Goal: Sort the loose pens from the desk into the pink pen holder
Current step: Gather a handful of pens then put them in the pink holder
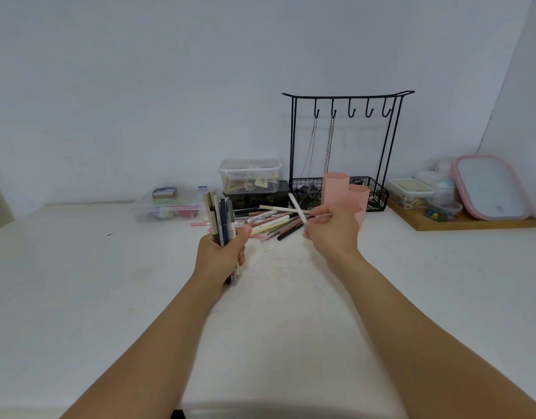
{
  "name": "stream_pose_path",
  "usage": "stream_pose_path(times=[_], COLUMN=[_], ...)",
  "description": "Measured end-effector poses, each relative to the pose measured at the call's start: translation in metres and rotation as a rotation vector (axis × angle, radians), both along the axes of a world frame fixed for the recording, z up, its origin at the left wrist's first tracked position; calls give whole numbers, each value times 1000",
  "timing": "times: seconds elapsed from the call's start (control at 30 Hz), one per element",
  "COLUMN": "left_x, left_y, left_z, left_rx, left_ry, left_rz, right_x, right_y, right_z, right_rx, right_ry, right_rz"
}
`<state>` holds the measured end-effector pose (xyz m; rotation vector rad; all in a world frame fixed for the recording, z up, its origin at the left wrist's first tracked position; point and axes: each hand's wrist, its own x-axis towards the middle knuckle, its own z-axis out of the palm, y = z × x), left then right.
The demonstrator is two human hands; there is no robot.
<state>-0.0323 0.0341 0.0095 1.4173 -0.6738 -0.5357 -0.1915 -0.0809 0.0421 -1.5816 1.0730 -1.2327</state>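
Note:
My left hand (223, 252) grips an upright bundle of pens (220, 216), dark and beige ones, above the white desk. My right hand (331, 229) pinches a thin white pen (297, 210) that slants up to the left; another slim stick shows by its fingertips. Between the hands, a pile of loose pens (268, 223) lies on the desk, pink, white and black ones. The pink pen holder (344, 189), made of hexagonal tubes, stands upright just behind my right hand, partly hidden by it.
A black wire rack (345, 146) with hooks, chains and a basket stands behind the holder. Clear plastic boxes (250, 175) sit at the back centre and a flat clear box (167, 204) to the left. At the right, a wooden tray (472, 223) carries containers and a pink-rimmed lid.

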Motion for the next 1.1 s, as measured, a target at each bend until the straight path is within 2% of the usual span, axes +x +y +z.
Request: stream_pose_path(times=[0.1,0.17,0.3,0.47,0.6,0.67,0.73,0.8,0.87,0.93,1.0,1.1], left_x=[-1,-2,-3,-5,-6,-5,-5,-6,-5,-4,-5,-8], left_y=[0,-1,0,-3,-5,-4,-3,-2,-1,-1,0,1], left_z=[1,1,-1,-4,-4,-3,-1,-1,-1,-2,-1,1], left_rx=[-73,-106,-94,-52,-7,9,20,31,25,18,43,80], left_ry=[81,100,61,-15,-47,-32,-19,-41,-62,-75,-120,-175], left_rz=[-40,-65,-43,-27,13,30,30,10,3,3,6,7], right_x=[11,20,34,35,33,32,23,-1,-27,-43,-46,-41], right_y=[25,38,46,41,42,33,11,-16,-41,-56,-61,-62], right_z=[3,-6,-26,-32,-31,-28,-22,-13,-12,-19,-26,-22], right_rx=[338,451,407,256,220,63,-258,-431,-368,-283,-267,-319], right_ry=[-375,-463,-333,-242,-166,-5,251,500,711,864,902,839], right_rz=[387,575,696,641,675,576,253,-21,-112,-81,-40,-121])
